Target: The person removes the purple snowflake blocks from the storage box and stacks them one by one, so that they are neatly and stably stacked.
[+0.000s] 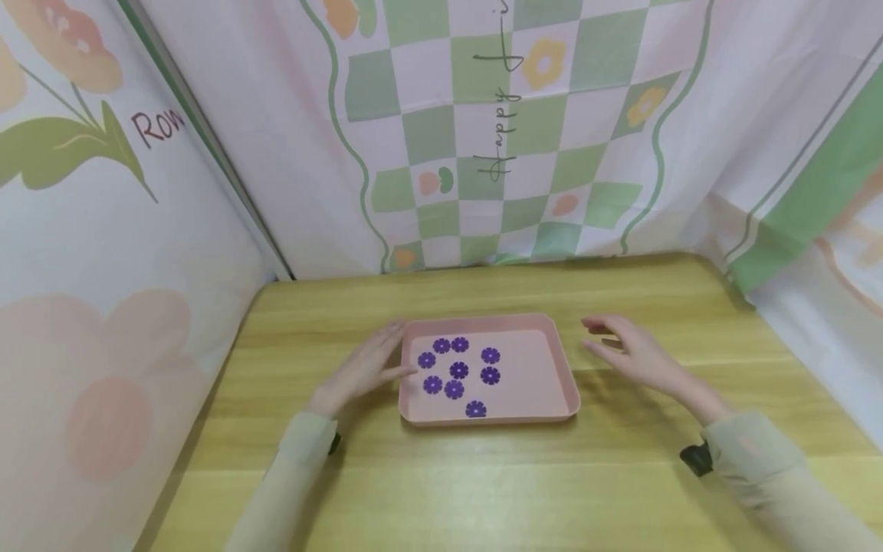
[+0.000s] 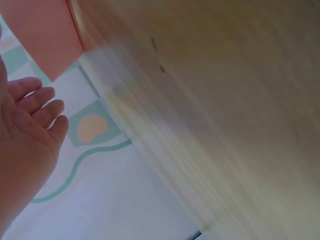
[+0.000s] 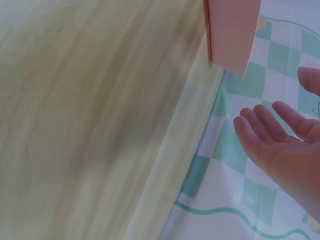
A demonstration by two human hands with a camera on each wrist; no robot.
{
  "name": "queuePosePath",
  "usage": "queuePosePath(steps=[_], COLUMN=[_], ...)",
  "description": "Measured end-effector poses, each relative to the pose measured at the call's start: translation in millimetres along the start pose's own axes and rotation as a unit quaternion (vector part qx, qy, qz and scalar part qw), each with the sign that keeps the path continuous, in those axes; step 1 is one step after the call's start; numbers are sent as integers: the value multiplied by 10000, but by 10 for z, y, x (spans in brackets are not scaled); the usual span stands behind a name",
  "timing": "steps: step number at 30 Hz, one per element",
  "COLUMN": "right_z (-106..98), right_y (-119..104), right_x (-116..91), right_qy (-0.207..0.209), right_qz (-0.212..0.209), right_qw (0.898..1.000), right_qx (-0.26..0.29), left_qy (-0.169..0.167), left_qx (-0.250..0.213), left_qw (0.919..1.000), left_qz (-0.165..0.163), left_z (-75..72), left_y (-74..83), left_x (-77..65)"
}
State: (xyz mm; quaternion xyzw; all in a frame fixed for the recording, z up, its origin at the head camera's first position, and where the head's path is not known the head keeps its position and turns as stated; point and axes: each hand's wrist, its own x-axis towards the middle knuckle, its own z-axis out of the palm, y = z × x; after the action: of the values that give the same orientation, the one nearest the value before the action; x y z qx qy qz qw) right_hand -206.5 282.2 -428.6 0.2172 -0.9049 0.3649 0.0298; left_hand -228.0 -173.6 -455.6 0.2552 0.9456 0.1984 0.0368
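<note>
the left hand (image 1: 364, 366) was beside the tray (image 1: 530, 376) of flowers (image 1: 458, 369) — the right hand (image 1: 638, 356) apart from it — fingers relaxed on both.

Nine discs (image 1: 459, 370), one tray (image 1: 531, 376)

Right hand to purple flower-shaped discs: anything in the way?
Sideways, yes: the pink tray's right wall stands between the right hand and the purple flower-shaped discs. From above, nothing visible blocks them.
</note>
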Motion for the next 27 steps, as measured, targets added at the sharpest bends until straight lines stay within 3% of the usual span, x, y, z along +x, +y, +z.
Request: queuePosePath(steps=[12, 20, 27], right_z=[27, 95, 187], right_y=[-125, -241, -342], right_x=[138, 277, 406], right_qy=[-295, -629, -963], right_qz=[116, -95, -366], right_qw=[9988, 9964, 9939], right_qx=[385, 554, 391], left_qy=[-89, -97, -78], left_qx=[15, 29, 20], left_qw=[9999, 9999, 10000], left_qz=[88, 25, -21], left_z=[-8, 11, 27], left_y=[-5, -13, -13], left_x=[61, 51, 48])
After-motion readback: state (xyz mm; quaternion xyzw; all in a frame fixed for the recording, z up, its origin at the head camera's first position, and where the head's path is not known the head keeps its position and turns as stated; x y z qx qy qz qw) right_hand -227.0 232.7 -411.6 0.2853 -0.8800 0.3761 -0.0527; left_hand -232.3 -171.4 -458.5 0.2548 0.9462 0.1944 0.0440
